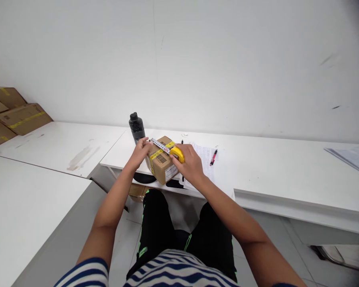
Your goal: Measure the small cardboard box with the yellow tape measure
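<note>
A small brown cardboard box point(158, 172) with yellow tape and printed labels sits tilted at the front edge of the white table. Across its top lies the drawn-out blade of a yellow tape measure point(177, 154). The tape measure's case is gripped in my right hand point(191, 163), at the box's right side. By the left edge of the box, my left hand point(141, 152) is closed with its fingertips at the blade's end; its lower fingers are partly hidden. Right behind the box stands a dark bottle point(137, 128).
Printed papers point(208, 161) lie right of the box, with a red and black pen point(214, 157) on them. More sheets point(351, 157) are at the far right. Several cardboard boxes point(24, 117) are stacked at the far left. A white wall point(197, 67) rises behind the table point(272, 167).
</note>
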Motion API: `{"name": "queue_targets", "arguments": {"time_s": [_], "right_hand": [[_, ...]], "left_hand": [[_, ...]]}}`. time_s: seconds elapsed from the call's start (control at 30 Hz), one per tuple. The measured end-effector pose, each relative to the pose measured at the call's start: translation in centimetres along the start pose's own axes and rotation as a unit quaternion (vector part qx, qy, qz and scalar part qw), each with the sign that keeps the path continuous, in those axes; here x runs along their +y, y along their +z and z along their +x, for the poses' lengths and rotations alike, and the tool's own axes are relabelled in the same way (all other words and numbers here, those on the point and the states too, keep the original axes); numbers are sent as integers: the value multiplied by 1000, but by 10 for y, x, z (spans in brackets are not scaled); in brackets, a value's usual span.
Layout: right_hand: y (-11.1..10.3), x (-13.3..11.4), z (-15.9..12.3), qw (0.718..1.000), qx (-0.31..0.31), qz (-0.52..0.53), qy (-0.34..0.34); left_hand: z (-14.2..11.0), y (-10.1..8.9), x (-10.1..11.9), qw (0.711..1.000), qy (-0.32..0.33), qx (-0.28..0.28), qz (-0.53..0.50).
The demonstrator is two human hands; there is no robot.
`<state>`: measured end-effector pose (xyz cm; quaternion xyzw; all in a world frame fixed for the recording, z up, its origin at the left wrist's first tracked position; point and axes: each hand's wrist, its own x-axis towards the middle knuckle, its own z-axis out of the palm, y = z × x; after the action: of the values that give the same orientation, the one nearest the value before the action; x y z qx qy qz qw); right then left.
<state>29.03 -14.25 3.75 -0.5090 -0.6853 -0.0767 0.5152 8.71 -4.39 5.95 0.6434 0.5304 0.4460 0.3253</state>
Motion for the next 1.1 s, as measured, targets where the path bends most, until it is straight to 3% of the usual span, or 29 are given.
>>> {"name": "queue_targets", "arguments": {"time_s": [0.1,0.23,0.37,0.57,0.83,1.1], "right_hand": [[-2,-3,-3,1000,7,-7,-14],[-6,-6,-7,1000,2,-17,-13],[-9,-9,-14,1000,3,-20,-9],[-2,-10,-21,998,46,-22,-21],[12,-4,-20,998,60,12,32],[4,-2,-18,996,23,62,61]], "left_hand": [[13,4,4,997,-29,-19,-68],[25,14,-3,999,-27,-11,-18],[28,19,-14,999,19,-9,41],[29,22,-16,997,29,-1,73],[27,23,-15,998,32,-6,56],[32,24,-19,998,16,-16,60]]}}
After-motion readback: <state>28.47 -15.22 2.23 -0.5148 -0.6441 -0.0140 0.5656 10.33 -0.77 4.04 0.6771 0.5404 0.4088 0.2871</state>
